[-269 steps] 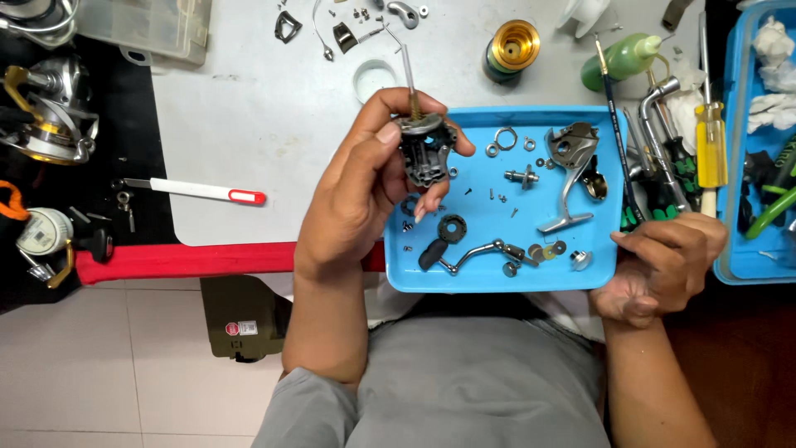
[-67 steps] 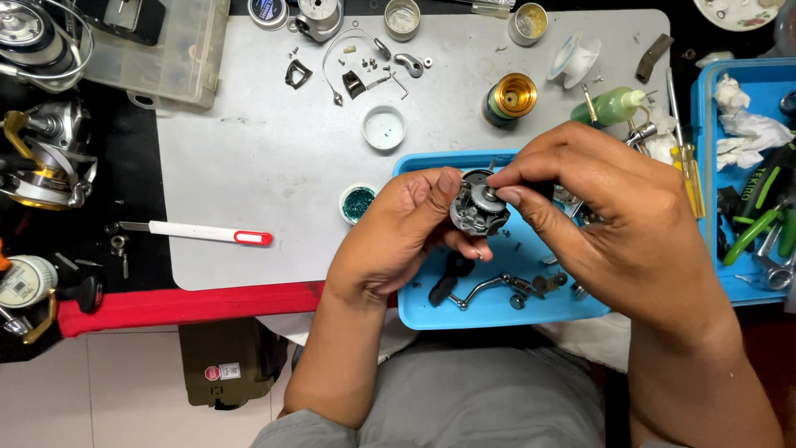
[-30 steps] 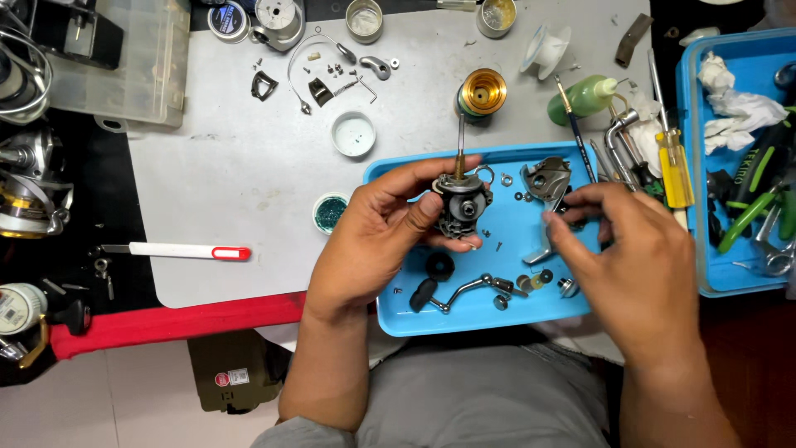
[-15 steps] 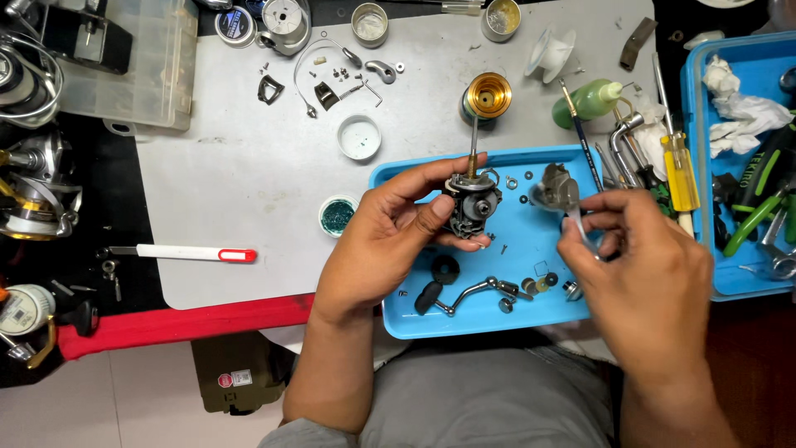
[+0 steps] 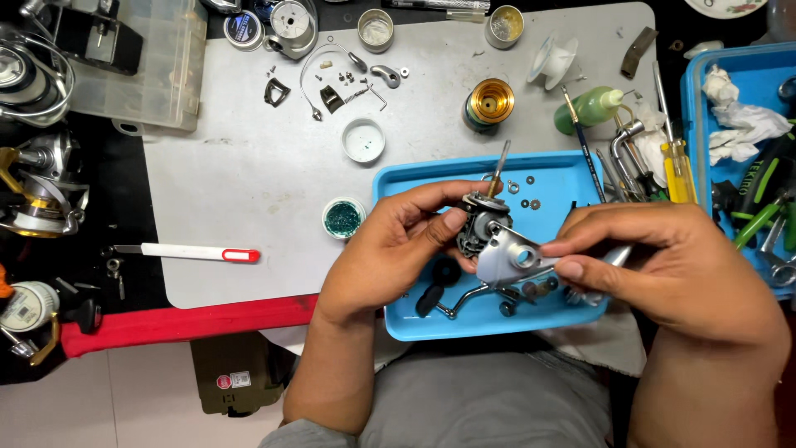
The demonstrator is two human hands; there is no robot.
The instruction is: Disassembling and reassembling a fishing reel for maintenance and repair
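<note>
Fingers (image 5: 438,217) of the left hand (image 5: 390,249) are closed around a dark reel body (image 5: 477,224), thumb on its near side, holding it above the blue tray (image 5: 398,178). A thin shaft (image 5: 500,162) sticks up from the body toward the far edge of the tray. The right hand (image 5: 672,261) pinches a silver side plate (image 5: 510,257) between thumb and forefinger, its edge touching the body. Under the hands, on the tray, lie a crank handle (image 5: 448,300) and small washers (image 5: 522,192). On the grey surface (image 5: 249,191) beyond the tray stand a gold spool (image 5: 489,104), a white cap (image 5: 363,139) and a small tub of green grease (image 5: 342,218). A white brush with a red tip (image 5: 191,252) lies to the left. A green bottle (image 5: 590,109) and a yellow screwdriver (image 5: 676,158) lie near the tray's right side.
</note>
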